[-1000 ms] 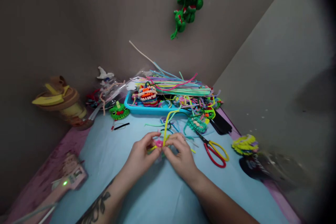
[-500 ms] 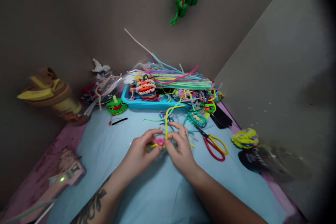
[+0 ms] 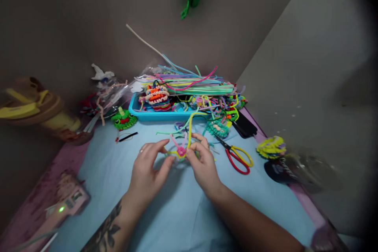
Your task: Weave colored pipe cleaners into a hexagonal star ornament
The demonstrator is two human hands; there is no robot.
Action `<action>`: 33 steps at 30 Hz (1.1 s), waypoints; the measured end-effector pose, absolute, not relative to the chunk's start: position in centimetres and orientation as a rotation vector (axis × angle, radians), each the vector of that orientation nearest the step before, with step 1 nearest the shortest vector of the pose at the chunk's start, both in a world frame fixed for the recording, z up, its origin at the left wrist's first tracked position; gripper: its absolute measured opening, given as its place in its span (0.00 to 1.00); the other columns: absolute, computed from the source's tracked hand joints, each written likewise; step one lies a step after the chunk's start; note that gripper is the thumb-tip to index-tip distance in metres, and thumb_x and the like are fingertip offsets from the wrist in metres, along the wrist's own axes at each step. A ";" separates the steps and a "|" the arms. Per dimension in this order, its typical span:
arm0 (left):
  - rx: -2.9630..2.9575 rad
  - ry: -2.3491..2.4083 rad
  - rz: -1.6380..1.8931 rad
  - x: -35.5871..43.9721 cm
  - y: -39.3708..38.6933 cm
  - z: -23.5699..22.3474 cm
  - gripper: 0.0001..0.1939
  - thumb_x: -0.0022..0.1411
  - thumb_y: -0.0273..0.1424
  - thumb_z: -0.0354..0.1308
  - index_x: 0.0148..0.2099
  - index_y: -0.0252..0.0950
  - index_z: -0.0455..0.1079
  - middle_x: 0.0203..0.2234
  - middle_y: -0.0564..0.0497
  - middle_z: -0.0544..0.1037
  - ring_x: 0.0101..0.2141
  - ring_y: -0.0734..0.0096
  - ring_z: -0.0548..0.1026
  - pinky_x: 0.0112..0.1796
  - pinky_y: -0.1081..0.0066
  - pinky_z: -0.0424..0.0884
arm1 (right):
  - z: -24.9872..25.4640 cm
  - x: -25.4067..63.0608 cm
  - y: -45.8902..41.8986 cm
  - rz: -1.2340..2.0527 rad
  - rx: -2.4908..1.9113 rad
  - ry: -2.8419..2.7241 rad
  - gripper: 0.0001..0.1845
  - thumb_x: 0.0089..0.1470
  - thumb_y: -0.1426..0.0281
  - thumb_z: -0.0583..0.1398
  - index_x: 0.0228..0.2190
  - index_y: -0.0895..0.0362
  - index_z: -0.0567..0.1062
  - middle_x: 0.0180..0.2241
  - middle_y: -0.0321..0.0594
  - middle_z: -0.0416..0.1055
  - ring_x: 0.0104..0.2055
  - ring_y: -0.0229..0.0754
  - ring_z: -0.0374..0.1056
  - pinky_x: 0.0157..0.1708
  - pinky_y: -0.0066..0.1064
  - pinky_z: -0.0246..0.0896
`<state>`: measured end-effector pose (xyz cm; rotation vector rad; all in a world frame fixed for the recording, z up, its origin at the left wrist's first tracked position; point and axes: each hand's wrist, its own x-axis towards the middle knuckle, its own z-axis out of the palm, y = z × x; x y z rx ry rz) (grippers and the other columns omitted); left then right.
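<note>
Between my hands is a small looped pipe-cleaner piece with a pink round centre [image 3: 181,151], yellow stems at its sides and two pale pink and lilac prongs on top. My left hand [image 3: 152,163] curls its thumb and fingers around the piece's left edge, fingertips a little apart. My right hand [image 3: 203,161] pinches the base of a long yellow pipe cleaner [image 3: 190,128], which rises and bends over to the right. The fingers partly hide the lower part of the piece. Red-and-yellow-handled scissors [image 3: 238,157] lie to the right of my right hand.
Beyond my hands, a blue tray [image 3: 165,116] holds many pipe cleaners and finished pieces. A teal piece [image 3: 218,128], a green frog-like piece [image 3: 123,119], a black stick [image 3: 128,137] and a yellow bundle [image 3: 271,147] lie around. At the left is a pink power strip [image 3: 72,201].
My left hand has drawn back left from the pink centre, its fingers spread wider, uncovering more of the piece. My right hand still pinches the yellow pipe cleaner. The view has shifted slightly.
</note>
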<state>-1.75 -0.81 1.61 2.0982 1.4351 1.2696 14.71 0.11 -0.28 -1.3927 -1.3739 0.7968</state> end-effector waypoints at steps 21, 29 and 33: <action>1.228 1.363 1.191 -0.2 -1.0 2.2 0.24 0.53 0.33 0.64 0.52 0.36 0.63 0.21 0.58 0.74 0.25 0.74 0.74 0.29 0.76 0.68 | -0.5 14.3 0.0 0.757 -1.200 -1.317 0.02 0.53 0.70 0.58 0.32 0.53 0.69 0.40 0.41 0.64 0.48 0.44 0.63 0.51 0.40 0.58; 1.206 1.287 1.144 -0.4 -1.0 2.2 0.25 0.55 0.33 0.62 0.51 0.38 0.55 0.21 0.58 0.74 0.27 0.71 0.75 0.31 0.73 0.68 | -0.8 18.7 2.4 0.160 -1.348 -1.560 0.21 0.55 0.73 0.55 0.51 0.53 0.67 0.43 0.45 0.65 0.44 0.46 0.64 0.48 0.43 0.61; 1.216 1.244 1.116 -0.7 -1.0 2.4 0.25 0.54 0.32 0.63 0.51 0.38 0.56 0.22 0.57 0.75 0.27 0.72 0.75 0.32 0.73 0.68 | -1.0 20.4 3.8 0.020 -1.347 -1.689 0.14 0.57 0.75 0.54 0.42 0.53 0.75 0.36 0.43 0.69 0.43 0.47 0.65 0.50 0.46 0.60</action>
